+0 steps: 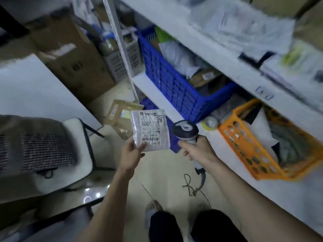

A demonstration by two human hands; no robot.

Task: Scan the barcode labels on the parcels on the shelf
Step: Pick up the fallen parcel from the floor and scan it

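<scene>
My left hand [131, 155] pinches the lower left corner of a small white plastic parcel [150, 130], held up with its barcode label facing me. Just to its right, my right hand [196, 149] grips the handle of a corded barcode scanner [185, 130], whose dark head sits beside the parcel's right edge. The white shelf [227, 60] runs along the right. A blue crate [176, 88] and an orange basket [253, 145] on the lower board hold more parcels.
A chair with a mesh back [38, 151] stands at the left. Cardboard boxes [73, 55] and grey crates [122, 62] sit behind it. A flat brown parcel [118, 117] lies on the floor. The scanner cable [194, 186] trails down. A tape roll [210, 123] sits between crate and basket.
</scene>
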